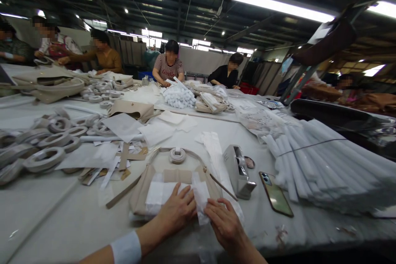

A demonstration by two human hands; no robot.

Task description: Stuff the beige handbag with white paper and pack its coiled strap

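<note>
A beige handbag (138, 198) lies in front of me, its strap looped away and a coiled strap piece (177, 155) resting inside the loop. White wrapping paper (156, 194) covers part of its front. Pressed onto that paper is my left hand (177, 210), fingers spread with the tips near a translucent white plastic strip (201, 194). At the strip's lower right edge, my right hand (225, 220) has its fingertips pinched on it. A tape dispenser (239, 171) stands to the right of the bag.
A phone (276, 194) lies right of the dispenser, beside a bundle of white foam tubes (321, 161). Coiled straps (45, 159) and paper scraps (123, 126) are heaped at left. Several co-workers, one in a striped shirt (168, 66), work across the table.
</note>
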